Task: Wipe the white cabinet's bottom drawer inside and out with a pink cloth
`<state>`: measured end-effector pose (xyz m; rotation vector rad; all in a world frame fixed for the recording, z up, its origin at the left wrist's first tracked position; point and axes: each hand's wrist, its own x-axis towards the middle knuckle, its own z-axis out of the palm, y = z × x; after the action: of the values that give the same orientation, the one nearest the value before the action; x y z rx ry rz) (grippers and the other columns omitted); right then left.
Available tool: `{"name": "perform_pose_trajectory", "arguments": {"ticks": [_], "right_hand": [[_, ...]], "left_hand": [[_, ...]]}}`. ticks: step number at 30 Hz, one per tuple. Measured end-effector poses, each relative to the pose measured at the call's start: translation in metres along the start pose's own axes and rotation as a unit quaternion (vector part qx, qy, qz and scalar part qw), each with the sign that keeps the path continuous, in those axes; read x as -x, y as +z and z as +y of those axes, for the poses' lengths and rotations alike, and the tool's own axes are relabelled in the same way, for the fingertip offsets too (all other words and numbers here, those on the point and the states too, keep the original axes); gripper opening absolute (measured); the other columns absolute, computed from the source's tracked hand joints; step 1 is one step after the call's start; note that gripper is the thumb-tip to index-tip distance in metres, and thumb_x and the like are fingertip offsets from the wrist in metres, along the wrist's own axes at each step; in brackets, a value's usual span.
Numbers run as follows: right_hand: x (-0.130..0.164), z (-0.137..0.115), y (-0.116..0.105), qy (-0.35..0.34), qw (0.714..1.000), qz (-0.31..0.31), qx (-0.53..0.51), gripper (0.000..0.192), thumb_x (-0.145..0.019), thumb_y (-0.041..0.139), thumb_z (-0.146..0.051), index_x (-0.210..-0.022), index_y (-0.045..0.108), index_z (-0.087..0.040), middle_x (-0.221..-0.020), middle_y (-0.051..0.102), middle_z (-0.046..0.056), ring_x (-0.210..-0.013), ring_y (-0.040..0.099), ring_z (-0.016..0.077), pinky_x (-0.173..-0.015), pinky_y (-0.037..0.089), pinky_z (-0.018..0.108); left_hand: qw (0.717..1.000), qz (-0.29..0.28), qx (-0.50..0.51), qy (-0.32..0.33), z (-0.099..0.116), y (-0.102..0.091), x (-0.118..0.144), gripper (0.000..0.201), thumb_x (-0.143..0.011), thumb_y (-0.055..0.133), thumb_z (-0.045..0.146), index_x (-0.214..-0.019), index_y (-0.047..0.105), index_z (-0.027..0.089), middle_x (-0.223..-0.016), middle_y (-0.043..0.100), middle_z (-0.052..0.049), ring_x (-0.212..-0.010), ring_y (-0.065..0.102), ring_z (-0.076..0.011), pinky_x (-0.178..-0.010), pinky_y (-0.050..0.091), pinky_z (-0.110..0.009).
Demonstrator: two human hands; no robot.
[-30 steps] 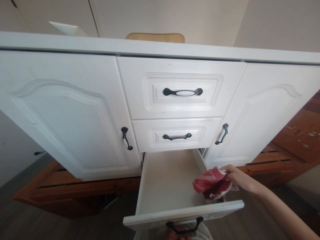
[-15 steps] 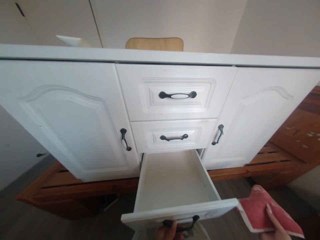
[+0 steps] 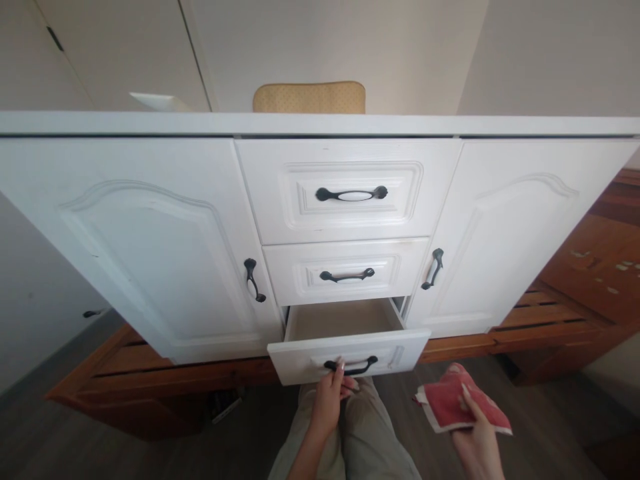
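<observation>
Left hand (image 3: 327,403) curling fingers round dark curved metal handle (image 3: 350,365) of bottom white wooden drawer (image 3: 345,350), drawer standing partly open. Right hand (image 3: 475,437) clasping folded red cloth (image 3: 453,407) beside knee. Judging best: pushing squarely, fingers staying clear of gap.

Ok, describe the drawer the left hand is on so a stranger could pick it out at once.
Find the white sideboard with two arched doors flanking a central stack of three drawers. The bottom drawer of that stack is the one, with the left hand at its black handle. Unlike the two shut drawers above, it stands partly pulled out, showing a bare interior.
</observation>
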<state>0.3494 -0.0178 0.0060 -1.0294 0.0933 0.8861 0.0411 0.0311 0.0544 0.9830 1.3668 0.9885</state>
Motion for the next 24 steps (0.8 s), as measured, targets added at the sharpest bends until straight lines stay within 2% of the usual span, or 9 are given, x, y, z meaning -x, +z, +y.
{"name": "perform_pose_trajectory", "arguments": {"ticks": [4, 7, 10, 13, 16, 20, 22, 24], "right_hand": [[0.016, 0.008, 0.005, 0.009, 0.999, -0.022, 0.023, 0.045, -0.049, 0.093, -0.03, -0.084, 0.067, -0.021, -0.076, 0.073, -0.002, -0.068, 0.068, 0.0201, -0.077, 0.061, 0.042], [0.024, 0.008, 0.006, 0.015, 0.999, -0.034, 0.018, 0.05, -0.049, 0.095, -0.032, -0.089, 0.068, -0.021, -0.08, 0.075, -0.001, -0.071, 0.07, 0.0202, -0.079, 0.061, 0.041], [0.028, 0.01, 0.009, 0.04, 0.999, -0.029, -0.001, 0.056, -0.047, 0.097, -0.031, -0.095, 0.07, -0.022, -0.086, 0.077, -0.002, -0.074, 0.071, 0.019, -0.077, 0.062, 0.037], [0.03, 0.014, 0.024, 0.056, 0.998, -0.034, -0.009, 0.062, -0.045, 0.098, -0.03, -0.1, 0.071, -0.023, -0.093, 0.079, -0.002, -0.079, 0.072, 0.0178, -0.077, 0.063, 0.033], [0.031, 0.012, 0.059, 0.032, 0.997, -0.069, -0.006, 0.061, -0.05, 0.097, -0.033, -0.104, 0.071, -0.022, -0.097, 0.079, -0.001, -0.084, 0.073, 0.0173, -0.079, 0.063, 0.031], [0.028, -0.003, 0.132, -0.048, 0.993, -0.105, -0.033, 0.06, -0.054, 0.096, -0.036, -0.106, 0.07, -0.021, -0.102, 0.077, 0.0, -0.085, 0.071, 0.0169, -0.076, 0.063, 0.031], [0.03, -0.004, 0.172, -0.088, 0.988, -0.124, -0.013, 0.055, -0.053, 0.095, -0.038, -0.098, 0.067, -0.02, -0.092, 0.075, 0.0, -0.076, 0.069, 0.017, -0.067, 0.061, 0.03], [0.04, 0.006, 0.208, -0.13, 0.978, -0.156, 0.05, 0.047, -0.058, 0.089, -0.043, -0.088, 0.063, -0.019, -0.076, 0.07, -0.001, -0.061, 0.063, 0.0166, -0.054, 0.055, 0.03]], "left_hand": [[0.999, -0.002, -0.024, 0.022, 0.017, 0.003, -0.051, 0.087, -0.069, 0.037, 0.095, -0.071, 0.07, 0.015, -0.08, 0.079, -0.014, -0.063, 0.067, -0.0179, -0.067, 0.054, -0.032], [0.999, 0.008, -0.035, 0.033, 0.027, 0.003, -0.08, 0.085, -0.071, 0.037, 0.094, -0.069, 0.069, 0.016, -0.081, 0.078, -0.014, -0.061, 0.066, -0.0173, -0.065, 0.053, -0.032], [0.999, 0.013, -0.037, 0.037, 0.034, 0.003, -0.096, 0.084, -0.072, 0.036, 0.094, -0.069, 0.069, 0.016, -0.084, 0.078, -0.015, -0.059, 0.064, -0.0167, -0.064, 0.053, -0.033], [0.998, 0.023, -0.033, 0.043, 0.03, 0.004, -0.097, 0.082, -0.075, 0.035, 0.092, -0.07, 0.068, 0.017, -0.085, 0.078, -0.014, -0.063, 0.067, -0.0178, -0.068, 0.055, -0.034], [0.998, 0.035, -0.031, 0.041, 0.005, 0.005, -0.082, 0.084, -0.077, 0.029, 0.092, -0.072, 0.068, 0.018, -0.085, 0.078, -0.014, -0.069, 0.07, -0.0199, -0.072, 0.056, -0.035], [0.997, 0.044, -0.063, 0.0, -0.06, -0.002, -0.044, 0.091, -0.072, 0.02, 0.097, -0.07, 0.067, 0.018, -0.082, 0.078, -0.017, -0.07, 0.071, -0.0248, -0.071, 0.056, -0.039], [0.992, 0.066, -0.106, -0.018, -0.093, -0.006, -0.025, 0.095, -0.067, 0.01, 0.1, -0.065, 0.063, 0.021, -0.077, 0.076, -0.019, -0.071, 0.071, -0.0293, -0.073, 0.056, -0.044], [0.984, 0.078, -0.156, -0.018, -0.117, -0.006, -0.012, 0.092, -0.069, 0.007, 0.098, -0.065, 0.06, 0.024, -0.076, 0.075, -0.018, -0.076, 0.07, -0.0316, -0.08, 0.053, -0.047]]}}
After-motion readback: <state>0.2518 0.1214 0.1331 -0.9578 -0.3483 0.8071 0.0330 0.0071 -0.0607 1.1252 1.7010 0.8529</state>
